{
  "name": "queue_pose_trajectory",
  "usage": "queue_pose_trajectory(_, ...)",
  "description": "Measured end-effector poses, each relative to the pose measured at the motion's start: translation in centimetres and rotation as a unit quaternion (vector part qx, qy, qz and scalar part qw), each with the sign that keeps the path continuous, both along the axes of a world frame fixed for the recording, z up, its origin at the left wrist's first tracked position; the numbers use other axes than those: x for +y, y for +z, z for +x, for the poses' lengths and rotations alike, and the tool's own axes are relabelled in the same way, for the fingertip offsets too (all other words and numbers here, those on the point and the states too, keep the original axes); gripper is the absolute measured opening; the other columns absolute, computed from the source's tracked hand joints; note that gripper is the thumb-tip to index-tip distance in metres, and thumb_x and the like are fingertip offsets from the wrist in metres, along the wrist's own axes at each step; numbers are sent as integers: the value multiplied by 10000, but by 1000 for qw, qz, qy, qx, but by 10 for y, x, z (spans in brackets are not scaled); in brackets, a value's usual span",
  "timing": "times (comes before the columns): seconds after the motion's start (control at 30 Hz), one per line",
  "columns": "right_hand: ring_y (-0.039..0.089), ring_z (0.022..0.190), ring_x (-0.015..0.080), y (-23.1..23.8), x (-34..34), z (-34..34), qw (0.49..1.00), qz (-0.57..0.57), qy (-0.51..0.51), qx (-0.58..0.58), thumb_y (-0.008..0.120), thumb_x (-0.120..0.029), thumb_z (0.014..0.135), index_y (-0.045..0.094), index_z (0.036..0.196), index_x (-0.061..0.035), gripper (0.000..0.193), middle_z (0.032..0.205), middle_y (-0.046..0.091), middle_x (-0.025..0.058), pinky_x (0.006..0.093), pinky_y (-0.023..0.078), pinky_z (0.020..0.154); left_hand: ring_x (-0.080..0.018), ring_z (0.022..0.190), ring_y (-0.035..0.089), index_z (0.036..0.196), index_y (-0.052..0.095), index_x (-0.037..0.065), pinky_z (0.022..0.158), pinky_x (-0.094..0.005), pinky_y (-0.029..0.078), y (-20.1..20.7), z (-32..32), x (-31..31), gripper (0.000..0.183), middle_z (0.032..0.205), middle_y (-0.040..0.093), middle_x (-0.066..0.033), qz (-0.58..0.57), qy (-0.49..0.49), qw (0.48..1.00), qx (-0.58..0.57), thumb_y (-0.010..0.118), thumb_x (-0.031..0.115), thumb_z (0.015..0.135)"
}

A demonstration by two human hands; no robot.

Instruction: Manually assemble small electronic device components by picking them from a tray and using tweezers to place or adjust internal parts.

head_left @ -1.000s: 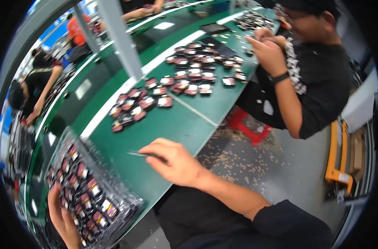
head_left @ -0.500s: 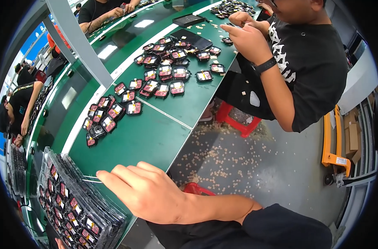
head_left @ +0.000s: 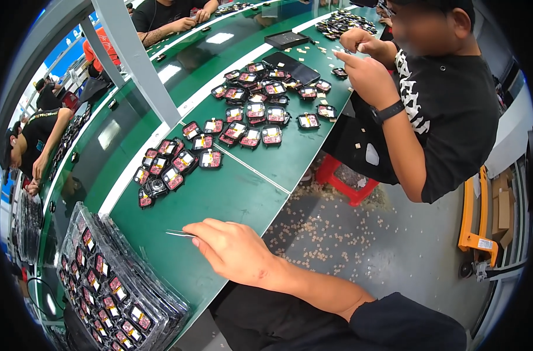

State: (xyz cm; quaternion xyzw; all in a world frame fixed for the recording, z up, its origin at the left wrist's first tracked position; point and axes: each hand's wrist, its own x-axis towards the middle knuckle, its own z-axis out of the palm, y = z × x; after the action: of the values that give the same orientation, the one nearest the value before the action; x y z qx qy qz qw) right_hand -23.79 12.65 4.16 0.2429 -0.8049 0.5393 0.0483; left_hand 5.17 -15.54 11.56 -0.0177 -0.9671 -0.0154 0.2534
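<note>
My right hand (head_left: 234,250) is closed round a pair of thin metal tweezers (head_left: 178,233), whose tips point left over the green table (head_left: 237,187). Nothing shows between the tips. Left of the tweezers leans a tall stack of clear plastic trays (head_left: 155,286), tilted, its front tray filled with small black device housings (head_left: 116,288) with pink circuit boards and white and yellow pieces. Beyond my hand, a loose cluster of similar housings (head_left: 173,177) lies on the table. My left hand is out of sight.
A co-worker (head_left: 447,128) in black works at the right with both hands raised. More housings (head_left: 252,111) lie in a heap near a dark flat tray (head_left: 292,67). A grey post (head_left: 135,64) rises beside the table. A red stool (head_left: 345,184) stands on a floor littered with small tan pieces.
My right hand has moved right, away from the tray stack, with the tweezers still in it. The fingertip at the lower left has left the picture. The whole view has shifted slightly.
</note>
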Motion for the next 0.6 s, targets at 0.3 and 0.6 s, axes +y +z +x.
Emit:
queue_pose_trajectory(0.3, 680, 857, 383, 1, -3, 2, 1000, -10, 2, 10, 608, -114, 999, 673, 1175, -61, 196, 987, 697, 153, 458, 549, 737, -522, 1414, 414, 1242, 702, 42, 1159, -634, 340, -14, 9, 0, 572, 1492, 474, -289, -26, 7, 999, -38, 528, 546, 1035)
queue_pose_trajectory(0.6, 687, 803, 363, 10, 0, 3, 1000, 13, -16, 7, 615, -93, 982, 692, 1154, -56, 193, 954, 704, 137, 436, 545, 692, -472, 1348, 509, 1231, 662, 19, 1124, -595, 398, -18, -2, 8, 382, 1352, 589, -224, 15, 25, 999, 17, 733, 284, 966)
